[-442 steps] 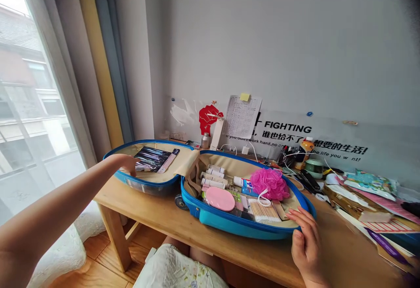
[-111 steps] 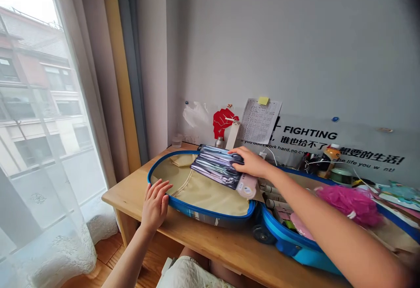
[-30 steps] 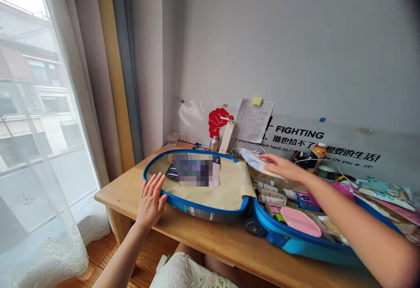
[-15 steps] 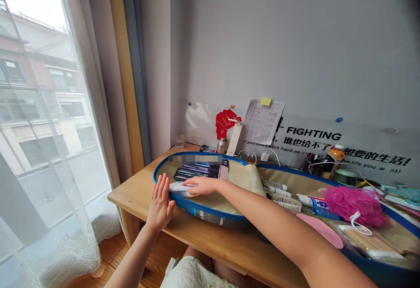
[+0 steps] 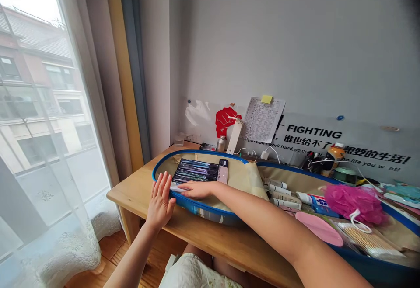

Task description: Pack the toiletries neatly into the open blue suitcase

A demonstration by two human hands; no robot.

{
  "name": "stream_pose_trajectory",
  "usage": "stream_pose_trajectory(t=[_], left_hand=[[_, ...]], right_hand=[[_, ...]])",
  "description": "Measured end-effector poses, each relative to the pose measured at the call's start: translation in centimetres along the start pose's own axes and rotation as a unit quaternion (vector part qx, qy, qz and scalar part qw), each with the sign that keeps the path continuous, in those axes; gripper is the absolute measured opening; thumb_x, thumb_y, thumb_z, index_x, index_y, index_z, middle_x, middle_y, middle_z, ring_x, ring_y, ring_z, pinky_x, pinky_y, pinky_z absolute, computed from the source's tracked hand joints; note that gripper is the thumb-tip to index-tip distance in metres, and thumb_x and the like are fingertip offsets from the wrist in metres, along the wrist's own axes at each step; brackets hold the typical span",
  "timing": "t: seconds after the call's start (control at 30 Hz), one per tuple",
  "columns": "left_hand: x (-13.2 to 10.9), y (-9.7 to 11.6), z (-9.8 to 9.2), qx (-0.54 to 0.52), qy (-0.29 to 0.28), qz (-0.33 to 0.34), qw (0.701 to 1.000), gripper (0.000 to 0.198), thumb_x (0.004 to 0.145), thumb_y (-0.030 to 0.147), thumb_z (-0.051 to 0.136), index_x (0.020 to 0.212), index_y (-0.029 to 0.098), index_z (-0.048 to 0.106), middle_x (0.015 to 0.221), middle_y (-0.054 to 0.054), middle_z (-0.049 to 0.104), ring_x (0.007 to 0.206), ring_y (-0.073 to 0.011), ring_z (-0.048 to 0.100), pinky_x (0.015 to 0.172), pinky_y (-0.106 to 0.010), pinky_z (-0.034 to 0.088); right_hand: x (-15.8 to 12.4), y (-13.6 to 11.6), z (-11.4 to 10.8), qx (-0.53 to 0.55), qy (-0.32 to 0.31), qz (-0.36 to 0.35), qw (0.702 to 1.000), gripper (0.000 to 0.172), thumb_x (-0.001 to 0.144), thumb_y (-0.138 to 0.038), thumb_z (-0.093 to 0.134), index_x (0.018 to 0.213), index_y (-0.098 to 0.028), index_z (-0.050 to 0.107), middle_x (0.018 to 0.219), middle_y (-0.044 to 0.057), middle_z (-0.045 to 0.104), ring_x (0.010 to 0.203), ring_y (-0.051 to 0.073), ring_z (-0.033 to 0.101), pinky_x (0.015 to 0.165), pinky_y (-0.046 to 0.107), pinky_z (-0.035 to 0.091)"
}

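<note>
A blue suitcase lies unzipped on a wooden desk [image 5: 210,240]. Its left half [image 5: 210,211] has a beige lining. My left hand [image 5: 160,200] rests flat against that half's near-left rim, fingers spread. My right hand [image 5: 197,189] reaches across and lies flat on a small white packet [image 5: 175,187] on the lining. Just behind it sits a dark pack of pens [image 5: 197,171] with a pink strip at its right end. The right half [image 5: 377,266] holds white tubes [image 5: 277,188], a pink round case [image 5: 320,229], a pink bath pouf [image 5: 349,200] and cotton swabs [image 5: 369,241].
A sheer curtain [image 5: 49,148] and window fill the left. Along the wall behind the case stand a small bottle [image 5: 222,144], a paper sheet [image 5: 264,119], an orange drink bottle [image 5: 331,159], cables and a green jar [image 5: 344,175]. Clutter covers the desk's far right.
My right hand carried a white packet from the right half to the left half and now presses it down, slightly nearer than half a second ago. My left hand stays on the rim.
</note>
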State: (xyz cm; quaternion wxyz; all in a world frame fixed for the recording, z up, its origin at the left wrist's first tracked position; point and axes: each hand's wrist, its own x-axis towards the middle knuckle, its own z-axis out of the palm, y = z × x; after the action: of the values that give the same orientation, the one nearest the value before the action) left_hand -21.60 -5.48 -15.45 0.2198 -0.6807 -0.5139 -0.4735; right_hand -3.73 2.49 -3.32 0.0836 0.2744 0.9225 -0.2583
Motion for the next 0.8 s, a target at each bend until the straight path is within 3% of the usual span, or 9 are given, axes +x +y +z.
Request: stream_pose_trajectory(t=[0.23,0.43,0.57,0.7,0.8], left_hand=[[0.1,0.1,-0.1,0.003,0.003,0.005,1.0,0.064,0.104,0.051,0.024,0.16,0.02,0.022,0.158,-0.015,0.04,0.151,-0.0276,0.027,0.122,-0.047,0.02],[0.1,0.1,-0.1,0.01,-0.008,-0.007,1.0,0.065,0.103,0.051,0.023,0.159,0.018,0.024,0.156,-0.015,0.042,0.149,-0.0285,0.029,0.121,-0.047,0.02],[0.0,-0.1,-0.1,0.006,-0.003,-0.008,1.0,0.064,0.103,0.05,0.023,0.159,0.018,0.026,0.156,-0.015,0.042,0.149,-0.0283,0.03,0.121,-0.047,0.021],[0.0,-0.2,0.0,0.005,-0.003,-0.01,1.0,0.063,0.103,0.049,0.026,0.159,0.02,0.026,0.156,-0.014,0.042,0.149,-0.0287,0.03,0.122,-0.048,0.021],[0.1,-0.2,-0.1,0.005,0.002,-0.007,1.0,0.062,0.103,0.048,0.028,0.158,0.021,0.027,0.156,-0.013,0.043,0.149,-0.0286,0.031,0.122,-0.048,0.021]], right_hand=[[0.3,0.5,0.6,-0.016,0.01,0.043,0.999,0.061,0.098,-0.039,0.047,0.156,-0.022,0.034,0.164,0.008,0.029,0.153,0.023,0.026,0.126,0.04,0.021],[-0.2,-0.1,0.7,-0.019,0.005,0.067,0.998,0.074,0.097,-0.061,0.039,0.158,-0.022,0.028,0.166,0.01,0.023,0.154,0.027,0.019,0.127,0.047,0.016],[-1.7,-0.6,-0.5,-0.022,0.037,0.084,0.996,0.083,0.093,-0.073,0.029,0.158,-0.023,0.027,0.165,0.008,0.025,0.154,0.029,0.021,0.126,0.049,0.018],[-6.5,1.4,-3.9,-0.037,0.133,0.119,0.983,0.076,0.095,-0.068,0.03,0.156,-0.023,0.034,0.163,0.007,0.033,0.152,0.024,0.029,0.125,0.039,0.023],[-13.7,5.3,-7.0,-0.057,0.233,0.217,0.946,0.072,0.092,-0.062,0.048,0.152,-0.022,0.043,0.159,0.011,0.039,0.148,0.027,0.037,0.122,0.044,0.029]])
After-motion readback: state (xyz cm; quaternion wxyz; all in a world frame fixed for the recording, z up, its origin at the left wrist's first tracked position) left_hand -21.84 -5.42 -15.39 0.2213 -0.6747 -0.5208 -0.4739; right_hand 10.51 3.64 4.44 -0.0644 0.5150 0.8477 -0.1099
